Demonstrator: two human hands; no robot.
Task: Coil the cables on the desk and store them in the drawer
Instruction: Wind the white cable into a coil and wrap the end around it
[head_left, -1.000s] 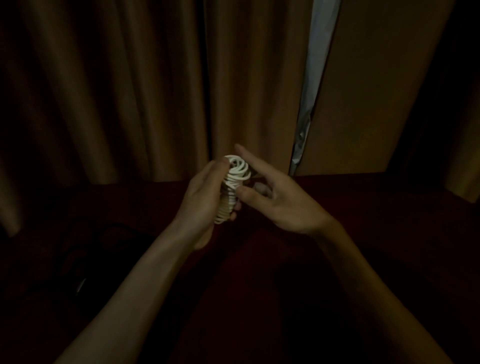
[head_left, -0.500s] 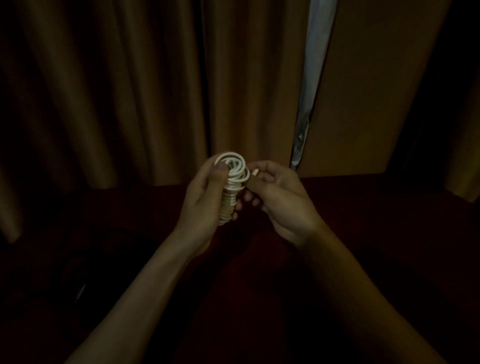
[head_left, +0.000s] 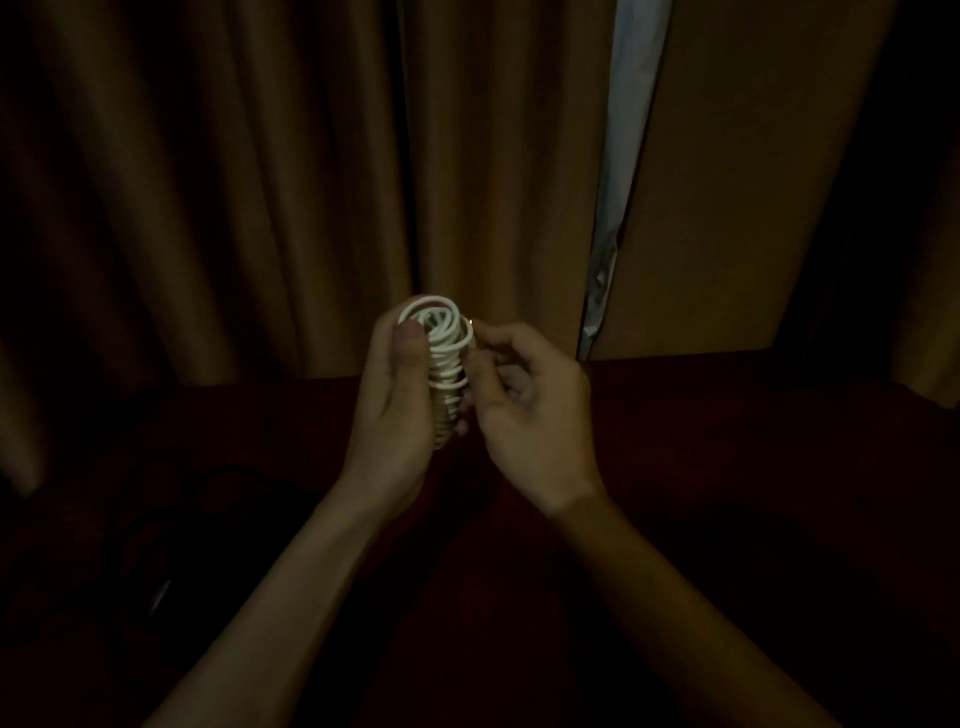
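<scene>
Above the dark desk (head_left: 753, 467), the left hand (head_left: 395, 415) clasps a white coiled cable (head_left: 441, 338), thumb pressed on its top loops; the coil stands upright, long axis vertical. The right hand (head_left: 535, 415) pinches its upper right side with curled fingers.

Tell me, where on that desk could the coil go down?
The desk right of the right hand, up to the curtain, looks bare. Left of the left hand, gripping the white coil, a dark tangle crowds it.
</scene>
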